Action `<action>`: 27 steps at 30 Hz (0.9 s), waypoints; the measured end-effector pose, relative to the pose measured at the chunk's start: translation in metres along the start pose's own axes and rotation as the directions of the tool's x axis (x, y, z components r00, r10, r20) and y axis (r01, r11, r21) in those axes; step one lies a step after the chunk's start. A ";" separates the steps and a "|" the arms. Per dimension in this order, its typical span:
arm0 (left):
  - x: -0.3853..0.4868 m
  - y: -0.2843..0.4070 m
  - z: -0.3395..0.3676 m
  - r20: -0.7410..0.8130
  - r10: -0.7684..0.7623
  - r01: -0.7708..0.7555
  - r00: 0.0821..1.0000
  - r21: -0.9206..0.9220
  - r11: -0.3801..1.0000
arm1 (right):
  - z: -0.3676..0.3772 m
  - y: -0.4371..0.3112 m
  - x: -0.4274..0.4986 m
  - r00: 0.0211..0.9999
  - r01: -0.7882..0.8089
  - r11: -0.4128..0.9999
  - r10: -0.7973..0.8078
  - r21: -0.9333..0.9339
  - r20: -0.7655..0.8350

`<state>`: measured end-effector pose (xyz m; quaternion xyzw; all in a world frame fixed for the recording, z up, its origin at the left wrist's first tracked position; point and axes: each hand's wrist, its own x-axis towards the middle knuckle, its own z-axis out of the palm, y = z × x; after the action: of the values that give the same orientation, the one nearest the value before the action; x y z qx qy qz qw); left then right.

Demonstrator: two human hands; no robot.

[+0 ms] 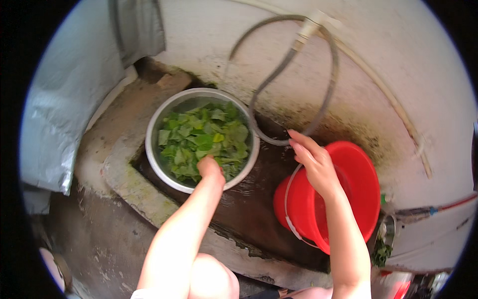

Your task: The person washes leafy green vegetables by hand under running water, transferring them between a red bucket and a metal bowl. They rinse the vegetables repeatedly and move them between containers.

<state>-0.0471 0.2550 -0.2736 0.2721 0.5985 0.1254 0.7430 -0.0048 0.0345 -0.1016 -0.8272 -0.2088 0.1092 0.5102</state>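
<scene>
A round metal basin [152, 161] holds many green leaves [203, 140], which look wet. My left hand [210, 168] reaches into it from the near side, its fingers hidden among the leaves, so whether they grip any is unclear. My right hand [316, 164] is above the left rim of a red plastic bucket [360, 179], fingers stretched and slightly apart. Its fingertips overlap the bottom of a looped grey hose [274, 141]; I cannot tell whether they touch it. A white handle [289, 220] hangs down the bucket's side.
Basin and bucket stand in a wet, dark recess [246, 209] bordered by a mossy concrete ledge [149, 194]. Against the stained wall, the hose joins a white pipe fitting [312, 24]. A grey sheet [56, 123] hangs at left. More leaves [381, 250] lie right of the bucket.
</scene>
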 end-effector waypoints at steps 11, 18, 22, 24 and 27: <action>-0.137 -0.060 0.095 0.873 -0.264 -0.570 0.410 0.471 0.673 | -0.118 0.066 -0.280 1.000 0.019 0.518 -0.005 -0.855 0.019; -0.151 -0.086 0.106 0.902 -0.194 -0.443 0.386 0.366 0.818 | -0.116 0.112 -0.278 0.920 0.066 0.490 -0.367 -0.869 -0.136; -0.156 -0.095 0.085 0.889 -0.073 -0.497 0.451 0.319 0.807 | -0.129 0.110 -0.290 0.907 0.077 0.538 -0.387 -0.839 -0.165; -0.162 -0.102 0.073 0.884 -0.043 -0.484 0.466 0.296 0.823 | -0.136 0.106 -0.296 0.910 0.064 0.560 -0.373 -0.826 -0.182; -0.169 -0.111 0.056 0.877 -0.014 -0.434 0.481 0.252 0.865 | -0.143 0.097 -0.302 0.891 0.023 0.559 -0.387 -0.829 -0.237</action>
<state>-0.0515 0.0632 -0.1893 0.5321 0.1243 -0.0721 0.8344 -0.1938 -0.2558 -0.1323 -0.9399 -0.2254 -0.2277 0.1180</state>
